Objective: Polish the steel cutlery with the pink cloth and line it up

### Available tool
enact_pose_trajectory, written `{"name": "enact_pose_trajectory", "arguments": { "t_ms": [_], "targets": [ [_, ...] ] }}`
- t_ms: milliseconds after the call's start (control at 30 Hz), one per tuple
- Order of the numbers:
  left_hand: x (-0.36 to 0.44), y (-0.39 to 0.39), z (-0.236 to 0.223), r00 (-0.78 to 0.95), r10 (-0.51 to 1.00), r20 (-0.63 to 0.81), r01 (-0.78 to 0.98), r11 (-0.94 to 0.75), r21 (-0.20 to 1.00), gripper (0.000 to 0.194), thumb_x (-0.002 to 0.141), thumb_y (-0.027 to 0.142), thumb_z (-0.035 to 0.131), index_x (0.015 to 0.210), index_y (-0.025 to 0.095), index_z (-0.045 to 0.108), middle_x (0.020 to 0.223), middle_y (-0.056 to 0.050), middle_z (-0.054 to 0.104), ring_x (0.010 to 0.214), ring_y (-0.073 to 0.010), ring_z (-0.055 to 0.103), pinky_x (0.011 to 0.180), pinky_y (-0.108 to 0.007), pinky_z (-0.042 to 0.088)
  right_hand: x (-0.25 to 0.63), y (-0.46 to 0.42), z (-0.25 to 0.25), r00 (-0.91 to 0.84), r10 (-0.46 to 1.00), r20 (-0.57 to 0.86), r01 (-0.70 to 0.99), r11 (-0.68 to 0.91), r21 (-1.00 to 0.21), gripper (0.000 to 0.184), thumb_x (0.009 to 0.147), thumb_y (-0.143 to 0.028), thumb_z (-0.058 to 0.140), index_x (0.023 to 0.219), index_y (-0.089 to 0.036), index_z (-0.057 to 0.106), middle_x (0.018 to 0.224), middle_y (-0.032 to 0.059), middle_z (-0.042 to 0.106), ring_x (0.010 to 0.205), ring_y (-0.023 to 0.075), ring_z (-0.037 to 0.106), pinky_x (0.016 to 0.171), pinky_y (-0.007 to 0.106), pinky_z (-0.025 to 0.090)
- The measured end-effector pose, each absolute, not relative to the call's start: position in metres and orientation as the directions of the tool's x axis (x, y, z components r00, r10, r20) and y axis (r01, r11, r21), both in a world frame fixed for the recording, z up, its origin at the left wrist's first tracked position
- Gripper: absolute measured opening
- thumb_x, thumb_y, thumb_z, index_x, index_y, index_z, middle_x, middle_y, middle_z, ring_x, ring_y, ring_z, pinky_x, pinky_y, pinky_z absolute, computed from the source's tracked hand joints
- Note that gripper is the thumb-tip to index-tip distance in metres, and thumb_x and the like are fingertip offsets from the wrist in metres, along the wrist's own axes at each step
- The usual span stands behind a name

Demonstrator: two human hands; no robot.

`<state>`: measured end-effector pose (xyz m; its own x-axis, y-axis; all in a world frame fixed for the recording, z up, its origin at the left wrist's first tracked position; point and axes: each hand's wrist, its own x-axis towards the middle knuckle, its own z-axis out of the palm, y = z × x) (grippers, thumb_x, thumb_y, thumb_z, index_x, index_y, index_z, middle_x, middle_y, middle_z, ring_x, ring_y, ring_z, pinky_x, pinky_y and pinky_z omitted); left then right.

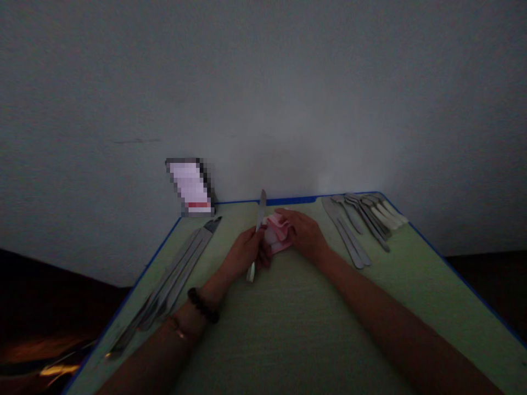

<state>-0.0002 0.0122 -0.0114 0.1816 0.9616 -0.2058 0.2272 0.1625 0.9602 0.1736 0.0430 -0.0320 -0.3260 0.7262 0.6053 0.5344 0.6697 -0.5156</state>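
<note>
My left hand (246,249) is closed round a metal table knife (261,211), whose blade points up toward the wall and whose handle end sticks out below the fingers. Just right of the knife, my right hand (305,233) grips a crumpled pink and white cloth (276,233). The cloth sits between the two hands, close to the blade; whether it touches the metal I cannot tell. Fingers of the right hand curl over the cloth's top and partly hide it.
Several long metal utensils (181,269) lie along the table's left side. On the right are table knives (348,236) and several spoons (370,211). A blurred phone (190,186) leans against the wall at the back left. The green tabletop (284,329) has a blue edge.
</note>
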Motion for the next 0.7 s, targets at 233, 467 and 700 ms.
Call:
{"name": "enact_pose_trajectory", "arguments": {
  "t_ms": [233,467,700],
  "targets": [
    [0.0007,0.0114,-0.0091,0.167,0.964,-0.206,0.241,0.163,0.957,0.025,0.093,0.032,0.037,0.102,0.014,0.05,0.051,0.002,0.06,0.036,-0.0129,0.057,0.032,-0.017,0.038,0.1717,0.0412,-0.0345,-0.416,0.722,0.552,0.581,0.679,-0.45,0.043,0.071,-0.001,0.049,0.109,-0.02,0.057,0.11,0.0082,0.062,0.105,0.0202,0.055,0.09,0.035,0.046],
    [-0.0015,0.014,-0.0108,0.211,0.949,-0.233,0.225,0.184,0.957,0.023,0.091,0.034,0.04,0.1,0.014,0.049,0.053,0.0,0.063,0.036,-0.0135,0.058,0.031,-0.017,0.037,0.177,0.0416,-0.0313,-0.212,0.763,0.611,0.653,0.576,-0.492,0.016,0.071,-0.008,0.056,0.083,-0.019,0.058,0.085,0.0068,0.06,0.083,0.0207,0.056,0.077,0.033,0.046],
    [-0.0031,0.0157,-0.0109,0.19,0.951,-0.243,0.162,0.214,0.963,0.02,0.09,0.031,0.039,0.084,0.015,0.05,0.054,-0.002,0.064,0.035,-0.0132,0.057,0.03,-0.017,0.038,0.1717,0.0369,-0.03,-0.444,0.634,0.633,0.598,0.736,-0.317,0.019,0.076,-0.014,0.058,0.092,-0.019,0.066,0.104,0.0096,0.061,0.101,0.0223,0.053,0.091,0.037,0.042]
  ]
}}
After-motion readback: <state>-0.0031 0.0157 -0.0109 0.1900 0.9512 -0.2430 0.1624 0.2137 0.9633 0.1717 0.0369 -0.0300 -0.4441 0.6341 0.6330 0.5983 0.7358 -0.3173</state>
